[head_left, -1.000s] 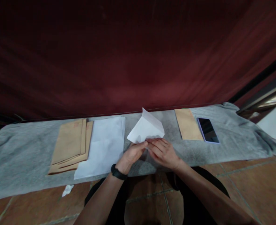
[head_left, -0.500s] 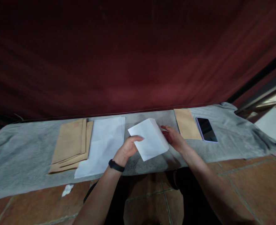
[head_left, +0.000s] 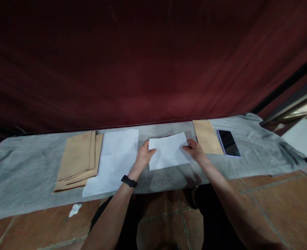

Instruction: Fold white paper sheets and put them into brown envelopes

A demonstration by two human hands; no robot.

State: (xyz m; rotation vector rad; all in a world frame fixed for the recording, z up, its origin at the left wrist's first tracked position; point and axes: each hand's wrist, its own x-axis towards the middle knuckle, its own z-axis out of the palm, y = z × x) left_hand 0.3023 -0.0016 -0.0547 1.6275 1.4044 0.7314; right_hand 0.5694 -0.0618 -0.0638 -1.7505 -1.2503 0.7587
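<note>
grey cloth spreads beneath paper, hands gripping edges.

From here I see the tabletop (grey, cloth-covered) carrying stacked brown paper, white sheets, a lone brown piece and a phone.

Along the cloth, left to right: envelopes, paper stack, sheet between the hands, lone envelope, phone
</note>
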